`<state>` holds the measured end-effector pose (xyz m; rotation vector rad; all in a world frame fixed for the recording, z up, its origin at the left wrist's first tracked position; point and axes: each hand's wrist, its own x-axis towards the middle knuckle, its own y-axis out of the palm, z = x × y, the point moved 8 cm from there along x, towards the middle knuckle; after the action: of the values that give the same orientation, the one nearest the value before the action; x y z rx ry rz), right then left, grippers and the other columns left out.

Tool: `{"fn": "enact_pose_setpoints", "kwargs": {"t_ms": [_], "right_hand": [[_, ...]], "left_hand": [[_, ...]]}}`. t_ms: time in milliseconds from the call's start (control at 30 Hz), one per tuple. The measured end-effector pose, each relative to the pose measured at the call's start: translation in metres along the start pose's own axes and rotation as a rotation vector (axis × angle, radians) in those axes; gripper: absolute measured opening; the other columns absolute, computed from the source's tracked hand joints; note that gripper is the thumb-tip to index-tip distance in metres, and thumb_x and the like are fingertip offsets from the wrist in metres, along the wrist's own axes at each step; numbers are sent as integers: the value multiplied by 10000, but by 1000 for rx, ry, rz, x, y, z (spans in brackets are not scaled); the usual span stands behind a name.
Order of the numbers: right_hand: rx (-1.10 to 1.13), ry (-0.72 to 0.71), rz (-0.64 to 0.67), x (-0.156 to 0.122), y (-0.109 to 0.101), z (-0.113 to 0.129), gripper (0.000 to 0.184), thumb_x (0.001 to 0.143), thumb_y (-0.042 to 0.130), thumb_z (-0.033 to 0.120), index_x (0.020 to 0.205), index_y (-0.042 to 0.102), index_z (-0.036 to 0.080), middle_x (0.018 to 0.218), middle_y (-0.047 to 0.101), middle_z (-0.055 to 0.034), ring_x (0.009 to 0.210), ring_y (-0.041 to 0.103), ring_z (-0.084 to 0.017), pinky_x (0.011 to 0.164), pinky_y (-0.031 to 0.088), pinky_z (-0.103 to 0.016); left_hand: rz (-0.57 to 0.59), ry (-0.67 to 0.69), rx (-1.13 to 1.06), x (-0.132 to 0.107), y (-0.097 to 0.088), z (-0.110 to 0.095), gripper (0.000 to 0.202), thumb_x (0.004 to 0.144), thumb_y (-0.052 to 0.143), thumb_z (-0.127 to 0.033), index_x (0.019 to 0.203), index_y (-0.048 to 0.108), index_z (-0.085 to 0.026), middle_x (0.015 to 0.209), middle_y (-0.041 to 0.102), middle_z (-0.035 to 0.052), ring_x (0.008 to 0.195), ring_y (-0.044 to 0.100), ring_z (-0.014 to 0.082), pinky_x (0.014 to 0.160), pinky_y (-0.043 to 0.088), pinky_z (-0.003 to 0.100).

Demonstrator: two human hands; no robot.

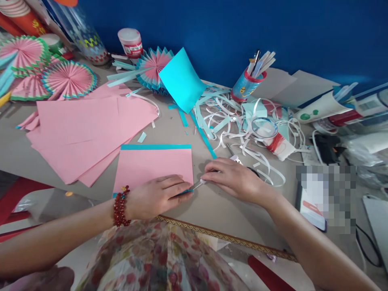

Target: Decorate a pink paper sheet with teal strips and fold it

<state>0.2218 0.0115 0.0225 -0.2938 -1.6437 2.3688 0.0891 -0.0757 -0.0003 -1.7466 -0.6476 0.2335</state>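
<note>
A pink paper sheet with a teal strip along its far edge lies on the grey table in front of me. My left hand, with a red bead bracelet at the wrist, lies flat with fingers stretched on the sheet's near right corner, pressing a teal strip there. My right hand is closed around a small white-tipped tool, whose tip meets that corner beside my left fingertips. I cannot make out what the tool is.
A stack of pink sheets lies to the left, pleated paper fans behind it. A teal sheet stands at the back. White and teal paper strips, a tape roll, a pen cup and a glue gun crowd the right.
</note>
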Motion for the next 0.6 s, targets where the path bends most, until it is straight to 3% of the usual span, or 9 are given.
{"fn": "enact_pose_setpoints", "kwargs": {"t_ms": [400, 600], "right_hand": [[-79, -64, -1, 1, 0, 2, 349, 906, 429, 66, 1124, 635, 244, 1027, 621, -67, 923, 529, -179, 800, 405, -307], [-116, -83, 3, 1, -3, 5, 322, 937, 419, 89, 1119, 641, 235, 1013, 616, -68, 916, 521, -182, 769, 402, -289]], "left_hand": [[19, 9, 16, 1, 0, -1, 454, 903, 460, -98, 1352, 517, -129, 1375, 541, 112, 1269, 483, 258, 1113, 421, 424], [35, -1, 16, 0, 3, 0, 480, 894, 465, -98, 1371, 500, -139, 1387, 531, 105, 1282, 472, 262, 1114, 417, 424]]}}
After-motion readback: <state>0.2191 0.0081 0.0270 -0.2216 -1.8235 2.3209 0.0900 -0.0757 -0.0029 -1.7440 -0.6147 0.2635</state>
